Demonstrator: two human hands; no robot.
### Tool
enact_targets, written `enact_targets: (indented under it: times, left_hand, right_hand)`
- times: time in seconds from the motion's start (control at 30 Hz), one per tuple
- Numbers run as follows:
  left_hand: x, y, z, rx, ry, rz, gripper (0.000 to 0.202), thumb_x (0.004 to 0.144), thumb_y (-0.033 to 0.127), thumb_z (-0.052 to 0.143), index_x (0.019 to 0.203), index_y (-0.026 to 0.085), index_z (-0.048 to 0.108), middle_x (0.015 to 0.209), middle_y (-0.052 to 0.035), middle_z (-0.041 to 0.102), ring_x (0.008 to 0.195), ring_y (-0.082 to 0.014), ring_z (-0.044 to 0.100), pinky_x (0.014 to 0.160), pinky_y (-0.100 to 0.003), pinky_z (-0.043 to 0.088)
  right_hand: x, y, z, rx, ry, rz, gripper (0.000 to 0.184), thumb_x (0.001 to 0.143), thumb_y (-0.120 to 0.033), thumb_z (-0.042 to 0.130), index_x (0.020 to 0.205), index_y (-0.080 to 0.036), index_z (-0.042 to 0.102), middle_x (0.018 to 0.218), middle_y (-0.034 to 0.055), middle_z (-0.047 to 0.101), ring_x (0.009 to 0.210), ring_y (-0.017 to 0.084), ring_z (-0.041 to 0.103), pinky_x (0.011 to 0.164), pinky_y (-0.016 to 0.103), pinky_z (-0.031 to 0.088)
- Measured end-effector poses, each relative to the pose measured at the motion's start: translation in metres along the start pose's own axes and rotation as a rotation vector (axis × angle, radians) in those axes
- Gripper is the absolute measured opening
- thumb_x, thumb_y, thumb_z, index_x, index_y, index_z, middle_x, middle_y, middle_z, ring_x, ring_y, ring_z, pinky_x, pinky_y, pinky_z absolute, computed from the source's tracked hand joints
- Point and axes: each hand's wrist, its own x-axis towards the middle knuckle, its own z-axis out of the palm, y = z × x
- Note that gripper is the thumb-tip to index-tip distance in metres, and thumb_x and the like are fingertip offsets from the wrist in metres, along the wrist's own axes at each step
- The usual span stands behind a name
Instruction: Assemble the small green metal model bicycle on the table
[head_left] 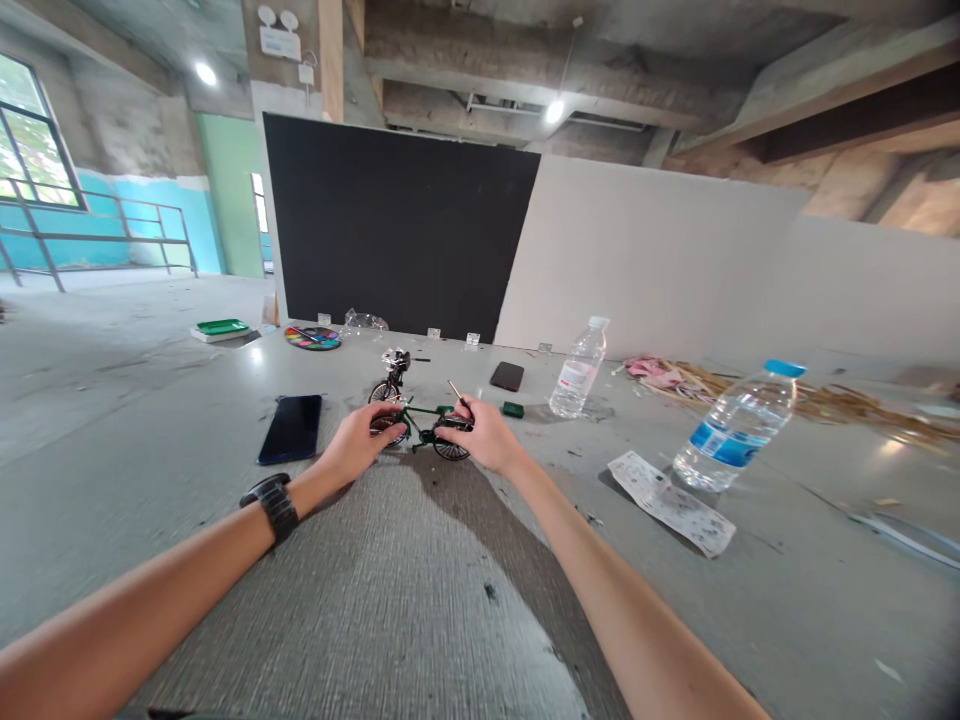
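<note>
A small green model bicycle point(421, 420) stands on the grey table point(450, 580) in front of me. My left hand point(362, 440), with a black watch on the wrist, is closed on the bicycle's front wheel end. My right hand point(484, 432) is closed around the rear wheel and also pinches a thin stick-like tool point(454, 390) that points up and to the left. Just behind it stands a second, darker model bicycle point(391, 375), touched by neither hand.
A dark phone point(291, 427) lies left of my hands; a smaller dark phone point(507, 376) and a little green block point(513, 409) lie behind. Two water bottles point(578, 368) point(735, 425), a printed paper sheet point(670, 500), a paint palette point(313, 338) and straw-like scraps point(825, 400) lie on the table.
</note>
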Motion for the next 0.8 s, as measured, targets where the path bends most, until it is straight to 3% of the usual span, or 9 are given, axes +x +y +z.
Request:
enact_targets:
  times: [0.13, 0.53, 0.8]
  left_hand:
    - [0.0005, -0.0047, 0.0002, 0.060, -0.030, -0.003, 0.022, 0.088, 0.034, 0.061, 0.100, 0.018, 0.070, 0.093, -0.0077, 0.076, 0.085, -0.0238, 0.070, 0.080, -0.037, 0.053]
    - [0.0022, -0.0040, 0.0015, 0.052, -0.018, -0.054, 0.029, 0.088, 0.034, 0.057, 0.108, 0.015, 0.066, 0.100, -0.0099, 0.076, 0.087, -0.0227, 0.071, 0.079, -0.034, 0.052]
    - [0.0010, -0.0046, 0.0018, 0.080, -0.027, -0.019, 0.028, 0.087, 0.034, 0.059, 0.106, 0.015, 0.068, 0.098, -0.0097, 0.076, 0.088, -0.0233, 0.070, 0.082, -0.035, 0.052]
  right_hand:
    - [0.0005, 0.0012, -0.0010, -0.028, -0.007, 0.004, 0.048, 0.073, -0.044, 0.073, 0.070, -0.025, 0.029, 0.068, -0.0062, 0.035, 0.065, 0.014, 0.042, 0.064, 0.027, 0.031]
    - [-0.0019, -0.0083, -0.0016, 0.014, 0.019, -0.009, 0.048, 0.075, -0.041, 0.072, 0.072, -0.025, 0.026, 0.070, -0.0057, 0.039, 0.068, 0.013, 0.044, 0.063, 0.025, 0.032]
    - [0.0001, 0.0006, -0.0006, -0.009, 0.002, -0.020, 0.046, 0.075, -0.039, 0.072, 0.072, -0.024, 0.029, 0.070, -0.0062, 0.037, 0.066, 0.013, 0.042, 0.065, 0.026, 0.032]
